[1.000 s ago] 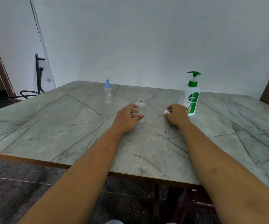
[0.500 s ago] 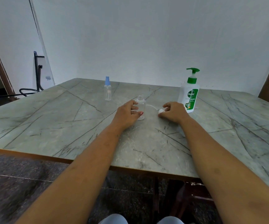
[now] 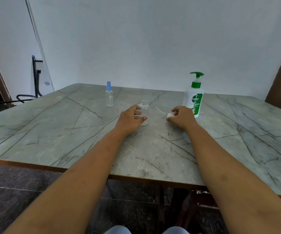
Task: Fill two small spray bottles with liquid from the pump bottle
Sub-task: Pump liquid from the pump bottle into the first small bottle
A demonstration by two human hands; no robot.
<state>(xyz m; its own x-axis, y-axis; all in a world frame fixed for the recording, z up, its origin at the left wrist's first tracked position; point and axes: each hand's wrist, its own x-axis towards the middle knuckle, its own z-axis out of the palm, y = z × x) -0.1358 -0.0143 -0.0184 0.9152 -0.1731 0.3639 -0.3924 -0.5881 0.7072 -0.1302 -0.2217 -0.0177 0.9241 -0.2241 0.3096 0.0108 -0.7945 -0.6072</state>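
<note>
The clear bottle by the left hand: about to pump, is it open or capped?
Open. The clear bottle shows a bare threaded neck; the right hand holds a white spray top.

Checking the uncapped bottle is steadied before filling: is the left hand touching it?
Touching. The head view shows the left hand with fingers and thumb curled round the uncapped bottle, with no gap between them.

2 bare forearms, red-polished thumbnail on left grip — pale blue trouser knees
</note>
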